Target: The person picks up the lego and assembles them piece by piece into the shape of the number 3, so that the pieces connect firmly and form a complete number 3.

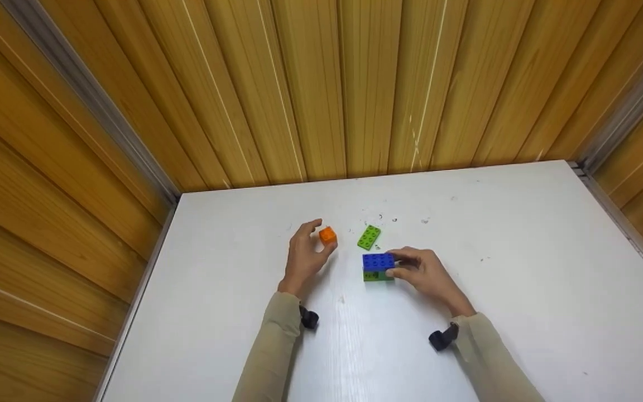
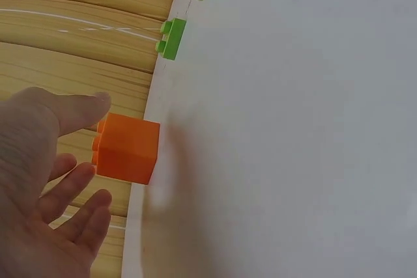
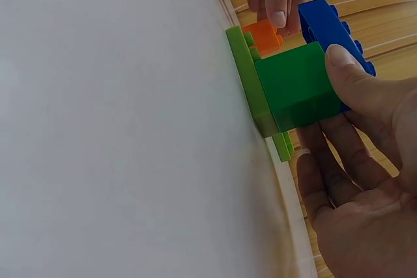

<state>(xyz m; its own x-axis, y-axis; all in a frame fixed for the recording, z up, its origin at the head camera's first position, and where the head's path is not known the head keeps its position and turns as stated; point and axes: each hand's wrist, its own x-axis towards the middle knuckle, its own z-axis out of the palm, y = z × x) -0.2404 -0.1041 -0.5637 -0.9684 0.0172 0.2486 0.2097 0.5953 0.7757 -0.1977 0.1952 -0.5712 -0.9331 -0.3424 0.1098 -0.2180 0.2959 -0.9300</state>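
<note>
1. A stack (image 1: 379, 268) of bricks sits on the near-middle of the bench (image 1: 210, 335): a blue brick (image 3: 333, 34) on top, a dark green block (image 3: 296, 86) under it, a lime base plate (image 3: 247, 83) at the bottom.
2. The blue brick's long axis runs left to right across the head view, studs up; the base plate lies parallel below. The dark green block fills only the right end between them, leaving a gap at the left.
3. The right hand (image 1: 427, 276) holds the stack by its right end, fingers bent, with the thumb on the near side.
4. The orange block (image 1: 327, 235) is left of the stack and a little farther off, studs up. It is stubby, with no evident long axis.
5. The left hand (image 1: 306, 257) is at the orange block, fingers loosely spread and the thumb close against it; whether it bears any weight I cannot tell.
6. Just beyond the stack, a loose lime plate (image 1: 369, 238) lies flat, studs up, its long axis slanting from near left to far right.
7. The bench is white, with small dark scuffs toward the back.
8. Wood-grain panels (image 1: 366, 84) wall three sides, with grey metal strips (image 1: 90, 95) at the corners.
</note>
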